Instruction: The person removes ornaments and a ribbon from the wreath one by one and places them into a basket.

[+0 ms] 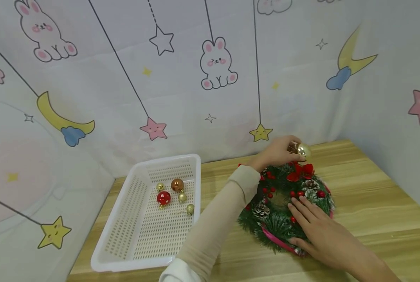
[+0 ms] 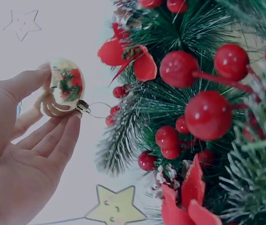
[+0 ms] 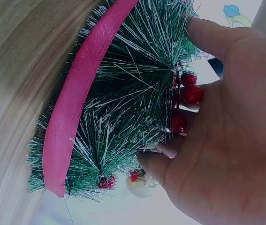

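Note:
My left hand (image 1: 279, 150) pinches a shiny gold ball ornament (image 1: 303, 151) between thumb and fingers, just beyond the far edge of a green Christmas wreath (image 1: 278, 221). In the left wrist view, the ornament's cap and thin wire loop (image 2: 99, 110) point toward the wreath. The loop's tip is at the needles; whether it touches them I cannot tell. Red berries (image 2: 208, 115), red flowers (image 2: 144, 63) and pine cones (image 1: 261, 210) decorate the wreath, along with a pink ribbon (image 3: 74, 108). Flat on its near right side rests my right hand (image 1: 324, 233), fingers extended.
A white perforated basket (image 1: 153, 239) stands on the wooden table (image 1: 365, 188) left of the wreath. It holds a red ball with white spots (image 1: 163, 198), a copper ball (image 1: 177, 185) and several small gold balls. A printed cloth (image 1: 181, 90) hangs behind the table.

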Tool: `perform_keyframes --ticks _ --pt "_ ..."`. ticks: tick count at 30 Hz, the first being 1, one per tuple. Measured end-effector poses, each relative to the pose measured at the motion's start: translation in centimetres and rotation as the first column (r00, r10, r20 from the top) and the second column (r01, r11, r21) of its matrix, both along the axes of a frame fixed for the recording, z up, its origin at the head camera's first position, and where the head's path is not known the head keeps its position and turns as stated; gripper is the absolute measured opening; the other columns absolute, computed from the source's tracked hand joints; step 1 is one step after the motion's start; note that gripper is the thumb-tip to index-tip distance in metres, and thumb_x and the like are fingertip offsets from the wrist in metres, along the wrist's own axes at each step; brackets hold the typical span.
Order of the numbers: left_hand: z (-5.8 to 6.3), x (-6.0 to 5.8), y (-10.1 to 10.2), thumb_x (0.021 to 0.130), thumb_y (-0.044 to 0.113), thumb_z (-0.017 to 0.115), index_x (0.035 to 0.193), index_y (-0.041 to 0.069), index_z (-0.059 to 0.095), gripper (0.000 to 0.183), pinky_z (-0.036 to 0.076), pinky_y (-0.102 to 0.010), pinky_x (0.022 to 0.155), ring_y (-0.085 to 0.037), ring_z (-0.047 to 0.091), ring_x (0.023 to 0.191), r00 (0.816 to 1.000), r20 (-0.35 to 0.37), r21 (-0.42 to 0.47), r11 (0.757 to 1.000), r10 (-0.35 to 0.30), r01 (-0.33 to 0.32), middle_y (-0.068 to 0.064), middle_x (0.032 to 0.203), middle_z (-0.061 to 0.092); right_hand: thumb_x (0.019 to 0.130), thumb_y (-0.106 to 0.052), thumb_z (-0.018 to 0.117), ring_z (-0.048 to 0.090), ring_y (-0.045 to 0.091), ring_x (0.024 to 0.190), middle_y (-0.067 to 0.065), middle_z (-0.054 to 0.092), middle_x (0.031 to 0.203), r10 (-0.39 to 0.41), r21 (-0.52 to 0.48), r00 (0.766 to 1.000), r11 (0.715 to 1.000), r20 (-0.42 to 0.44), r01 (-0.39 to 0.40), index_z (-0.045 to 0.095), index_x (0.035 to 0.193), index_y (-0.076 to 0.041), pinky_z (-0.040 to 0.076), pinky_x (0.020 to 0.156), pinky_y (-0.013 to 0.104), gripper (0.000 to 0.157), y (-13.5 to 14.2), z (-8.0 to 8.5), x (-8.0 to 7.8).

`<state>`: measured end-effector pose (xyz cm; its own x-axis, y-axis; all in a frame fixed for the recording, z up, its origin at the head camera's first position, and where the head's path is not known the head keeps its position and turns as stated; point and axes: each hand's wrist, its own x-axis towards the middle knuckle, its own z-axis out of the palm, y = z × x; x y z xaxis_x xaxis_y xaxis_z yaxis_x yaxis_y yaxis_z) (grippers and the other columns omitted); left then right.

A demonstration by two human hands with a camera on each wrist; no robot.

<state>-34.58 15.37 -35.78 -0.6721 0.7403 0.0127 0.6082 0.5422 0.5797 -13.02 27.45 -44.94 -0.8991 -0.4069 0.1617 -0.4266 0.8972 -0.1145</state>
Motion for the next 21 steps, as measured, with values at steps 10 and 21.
perform_keyframes --ticks 10,21 --pt "-0.6 -1.1 -0.8 0.104 0.032 0.068 0.148 0.009 0.055 0.052 0.058 -0.026 0.095 -0.024 0.064 0.134 0.988 0.125 0.180 0.978 0.086 -0.107 -0.012 0.144 0.064 0.098 -0.061 0.065 0.037 0.043 0.155 0.016 0.043 0.167 0.000 0.001 1.000 1.000 -0.008 0.000 0.047 0.158 -0.007 0.040 0.121 0.060 0.083 0.1 0.1 0.1" --pt "-1.5 -1.6 -0.5 0.103 0.030 0.070 0.140 0.008 0.056 0.046 0.060 -0.036 0.097 -0.027 0.064 0.133 0.959 0.185 0.228 0.940 0.215 -0.254 -0.013 0.139 0.065 0.099 -0.062 0.063 0.036 0.043 0.156 0.015 0.041 0.168 0.006 -0.007 1.000 1.000 0.008 -0.006 0.046 0.159 -0.008 0.040 0.121 0.060 0.083 0.2 0.1 0.0"
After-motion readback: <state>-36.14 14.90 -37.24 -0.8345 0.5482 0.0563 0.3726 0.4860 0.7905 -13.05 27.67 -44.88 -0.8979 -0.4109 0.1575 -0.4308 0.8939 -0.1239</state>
